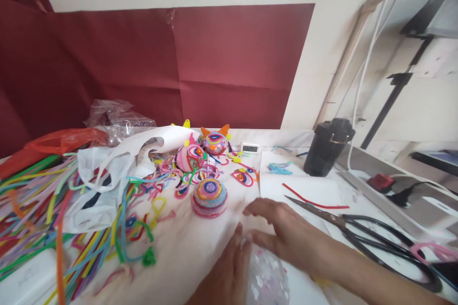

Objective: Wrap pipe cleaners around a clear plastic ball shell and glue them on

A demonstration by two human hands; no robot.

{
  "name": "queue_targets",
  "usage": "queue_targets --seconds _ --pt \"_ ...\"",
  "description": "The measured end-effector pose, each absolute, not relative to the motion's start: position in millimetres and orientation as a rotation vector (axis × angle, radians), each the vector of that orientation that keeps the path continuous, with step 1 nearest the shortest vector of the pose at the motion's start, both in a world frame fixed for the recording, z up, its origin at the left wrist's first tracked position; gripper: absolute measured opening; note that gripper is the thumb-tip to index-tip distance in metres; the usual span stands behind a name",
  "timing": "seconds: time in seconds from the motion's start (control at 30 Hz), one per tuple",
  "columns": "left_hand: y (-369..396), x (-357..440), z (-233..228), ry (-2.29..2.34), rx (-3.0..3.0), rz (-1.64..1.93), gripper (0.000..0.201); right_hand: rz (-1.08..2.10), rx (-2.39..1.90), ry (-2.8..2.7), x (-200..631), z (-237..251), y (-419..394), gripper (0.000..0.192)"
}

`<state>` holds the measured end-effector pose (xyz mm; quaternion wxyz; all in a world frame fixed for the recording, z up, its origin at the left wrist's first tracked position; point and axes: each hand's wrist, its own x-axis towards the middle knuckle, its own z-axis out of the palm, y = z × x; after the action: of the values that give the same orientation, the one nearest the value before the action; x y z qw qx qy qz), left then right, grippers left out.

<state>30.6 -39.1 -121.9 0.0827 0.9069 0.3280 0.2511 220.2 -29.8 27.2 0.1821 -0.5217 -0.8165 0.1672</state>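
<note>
My left hand (231, 267) reaches in from the bottom with its fingers stretched out and close together. Beside it, my right hand (277, 224) hovers over the table, its thumb and fingers apart and slightly bent. Below and between the hands lies a clear, shiny piece with white and pink flecks (268, 279); I cannot tell what it is or whether the fingers touch it. Just ahead stands a ball coiled from coloured pipe cleaners (209, 198). Behind it sit two decorated pipe-cleaner heads, one with orange horns (215, 141) and one pink (191, 156).
Loose pipe cleaners (32, 205) and a white plastic bag (96, 190) crowd the left. On the right are large black-handled scissors (343, 221), a red pipe cleaner (315, 202), a black bottle (327, 147) and a power strip (382, 183). A small digital clock (250, 147) stands behind.
</note>
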Motion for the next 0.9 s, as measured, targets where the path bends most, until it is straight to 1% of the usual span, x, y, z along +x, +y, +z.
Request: queue_targets --seconds 0.07,0.1,0.2,0.27,0.3,0.37,0.47,0.5,0.53,0.57,0.63,0.77,0.9 --pt "-38 34 -127 0.969 2.691 0.763 0.084 0.479 -1.466 -2.357 221 29 -52 0.029" --pt "-37 34 -127 0.969 2.671 0.723 0.082 0.47 -1.464 -2.395 223 29 -61 0.033" --pt "-38 33 -116 0.957 2.56 0.549 0.086 0.347 -1.354 -2.435 229 18 -76 0.06" --pt "-40 31 -102 0.877 2.515 0.506 0.096 0.275 -1.273 -2.447 234 4 -79 0.069" --pt "-41 29 -94 0.84 2.512 0.518 0.101 0.241 -1.251 -2.457 236 -4 -79 0.071" --pt "-45 26 -77 0.823 2.525 0.536 0.103 0.143 -1.22 -2.474 240 -20 -79 0.069" --pt "-55 25 -51 1.001 2.528 0.448 0.096 -0.015 -1.204 -2.516 243 -33 -80 0.063" --pt "-58 25 -43 1.111 2.501 0.391 0.092 -0.054 -1.209 -2.515 243 -34 -80 0.062" --pt "-61 26 -37 1.211 2.477 0.352 0.083 -0.088 -1.211 -2.512 242 -34 -81 0.06" --pt "-64 28 -32 1.298 2.466 0.33 0.067 -0.12 -1.213 -2.509 242 -33 -81 0.058" --pt "-70 30 -26 1.391 2.528 0.285 0.054 -0.183 -1.206 -2.502 240 -30 -82 0.054" --pt "-78 32 -23 1.435 2.786 0.089 0.035 -0.252 -1.225 -2.484 236 -29 -83 0.048" --pt "-84 32 -27 1.337 2.915 -0.07 0.019 -0.215 -1.289 -2.456 231 -32 -82 0.046"
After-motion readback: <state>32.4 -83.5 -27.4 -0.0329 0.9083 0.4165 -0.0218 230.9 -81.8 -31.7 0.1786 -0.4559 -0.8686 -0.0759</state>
